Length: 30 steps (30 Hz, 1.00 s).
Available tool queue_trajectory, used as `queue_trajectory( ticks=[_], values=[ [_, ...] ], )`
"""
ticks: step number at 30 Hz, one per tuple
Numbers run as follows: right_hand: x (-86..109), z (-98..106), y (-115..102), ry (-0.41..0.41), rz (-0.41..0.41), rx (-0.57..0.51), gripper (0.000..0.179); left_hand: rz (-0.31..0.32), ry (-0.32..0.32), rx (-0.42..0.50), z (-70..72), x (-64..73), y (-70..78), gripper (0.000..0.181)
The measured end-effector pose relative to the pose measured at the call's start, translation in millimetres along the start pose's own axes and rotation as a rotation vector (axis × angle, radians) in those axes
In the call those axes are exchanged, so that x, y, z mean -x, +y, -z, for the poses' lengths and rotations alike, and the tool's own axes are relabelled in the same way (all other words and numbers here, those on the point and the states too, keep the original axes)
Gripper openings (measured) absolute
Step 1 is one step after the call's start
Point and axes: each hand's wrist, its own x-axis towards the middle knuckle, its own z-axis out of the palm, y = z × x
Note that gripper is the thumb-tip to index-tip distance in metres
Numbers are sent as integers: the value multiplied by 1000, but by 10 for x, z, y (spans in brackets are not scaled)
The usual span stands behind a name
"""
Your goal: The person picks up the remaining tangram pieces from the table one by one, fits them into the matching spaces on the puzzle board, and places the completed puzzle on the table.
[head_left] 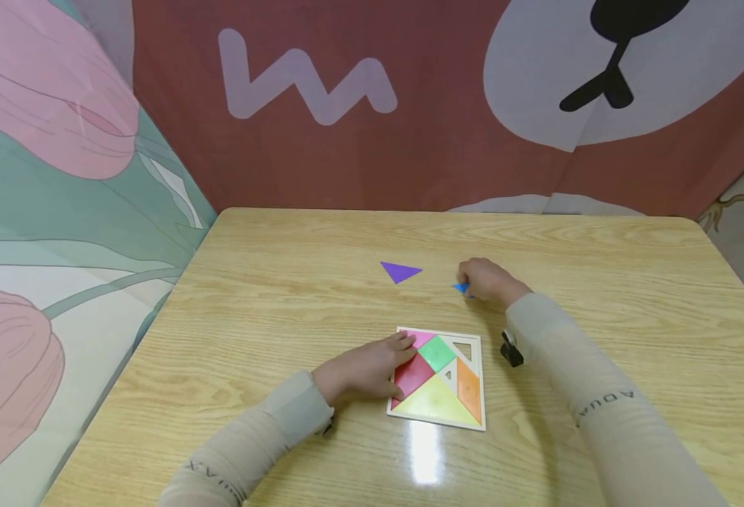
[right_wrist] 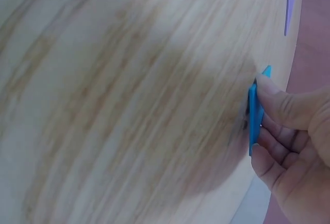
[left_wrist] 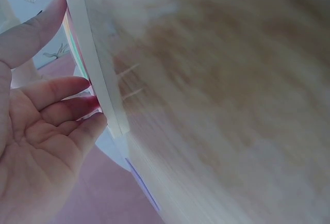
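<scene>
A square tangram board (head_left: 482, 394) with a white frame lies on the table, and my left hand (head_left: 367, 367) rests on its left side. The spread fingers touch the red piece (head_left: 415, 377) and the pink piece (head_left: 421, 338). Also in the board are a green square (head_left: 437, 353), a yellow triangle (head_left: 438, 403) and an orange parallelogram (head_left: 468, 391). Two triangular recesses with small cut-outs show. Beyond the board, my right hand (head_left: 487, 279) pinches a blue triangle (right_wrist: 253, 118) between thumb and fingers, close to the tabletop. Part of the triangle is hidden by the hand.
A purple triangle (head_left: 400, 272) lies flat behind the board, left of my right hand. The wooden table (head_left: 270, 282) ends at a patterned cloth wall (head_left: 346, 162) at the back. Another patterned cloth (head_left: 93, 232) hangs along the left side.
</scene>
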Motion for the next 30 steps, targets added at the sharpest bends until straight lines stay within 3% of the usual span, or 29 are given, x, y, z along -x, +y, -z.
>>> queue_trajectory(
  ticks=[6, 15, 24, 30],
  values=[
    [25, 32, 1, -20, -35, 12, 17, 3, -4, 11, 21, -4, 10, 68],
    [86, 59, 19, -15, -112, -71, 13, 4, 4, 9, 21, -8, 10, 69],
    [120, 8, 26, 49, -45, -160, 11, 10, -6, 2, -2, 4, 0, 69],
    [184, -21, 26, 60, -58, -254, 8, 8, 2, 6, -12, 9, 10, 68]
  ],
)
